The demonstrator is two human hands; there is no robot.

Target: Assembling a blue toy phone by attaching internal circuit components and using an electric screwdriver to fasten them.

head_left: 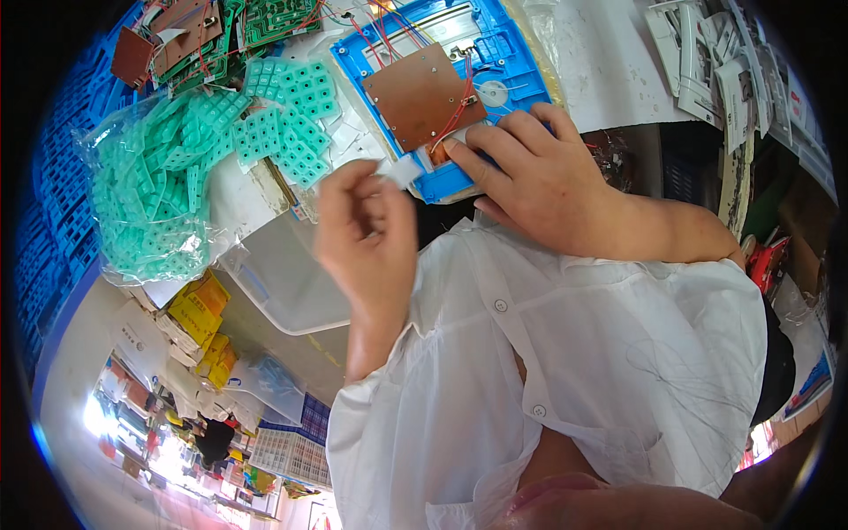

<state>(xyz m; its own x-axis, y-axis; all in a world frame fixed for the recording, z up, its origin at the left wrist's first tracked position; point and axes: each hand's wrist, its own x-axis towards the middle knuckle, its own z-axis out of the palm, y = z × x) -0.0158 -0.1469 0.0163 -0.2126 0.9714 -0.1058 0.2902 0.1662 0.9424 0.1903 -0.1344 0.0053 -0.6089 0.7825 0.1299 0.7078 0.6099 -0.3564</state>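
A blue plastic housing lies open in front of me, with a brown circuit board, red wires and a round clear disc inside it. My right hand grips its near edge, thumb on the outside and fingers over the inside. Its index fingertip touches a small orange-brown part beside the board. My left hand is raised just left of the housing's near corner, fingers curled and slightly blurred. It pinches a small white piece, perhaps paper or tape.
Turquoise rubber keypads lie loose left of the housing, beside a clear bag full of more. Green circuit boards with wires are behind them. Blue crates stand far left, white plastic parts far right. A clear bin sits below the table edge.
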